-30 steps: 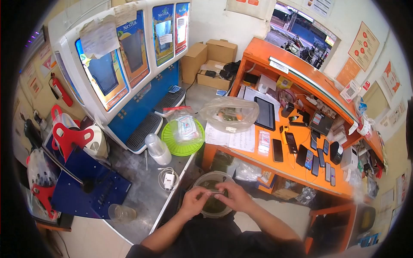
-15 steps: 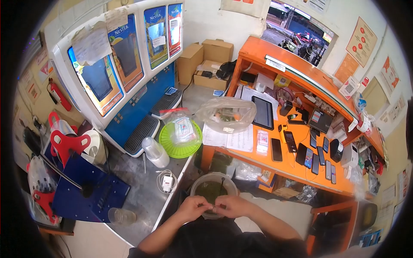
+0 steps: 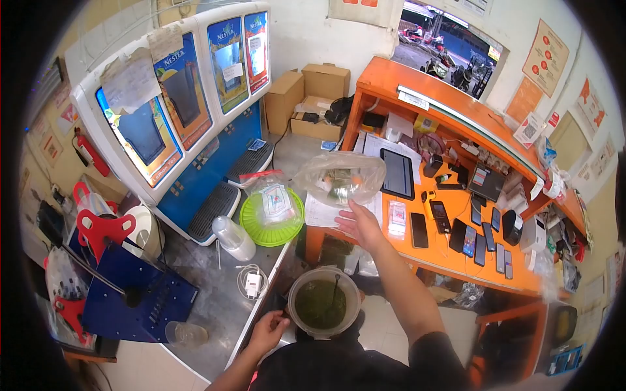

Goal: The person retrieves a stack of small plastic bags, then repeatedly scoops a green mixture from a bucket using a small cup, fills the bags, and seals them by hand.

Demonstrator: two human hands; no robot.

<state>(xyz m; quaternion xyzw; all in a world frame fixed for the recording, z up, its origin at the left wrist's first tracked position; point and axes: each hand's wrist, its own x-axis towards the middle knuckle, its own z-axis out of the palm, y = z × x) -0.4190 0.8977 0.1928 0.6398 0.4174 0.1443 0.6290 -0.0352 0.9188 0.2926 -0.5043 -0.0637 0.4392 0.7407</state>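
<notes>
The person's right hand (image 3: 360,228) was stretched out near the middle of the frame, its fingers spread wide, just below a crumpled, translucent plastic bag (image 3: 339,181) with something green and orange inside. Whether the thumb touched it, I could not tell from where I stood. The bag sat at upper centre on white printed papers (image 3: 319,215), at the left end of an orange wooden tabletop (image 3: 450,260), beside a black flat tablet (image 3: 396,174).

The left hand (image 3: 266,331) was low in the frame, left of centre, its fingers curled narrow (I could not tell if they pinched anything). Just beside them, at lower centre, a round translucent plastic tub (image 3: 356,301) rested by the person's lap, holding wet-looking chopped greens (image 3: 314,306) and a dark-handled utensil (image 3: 336,287). Left of it, a white plastic charger (image 3: 252,282) lay on a grey metal tabletop (image 3: 222,280).
</notes>
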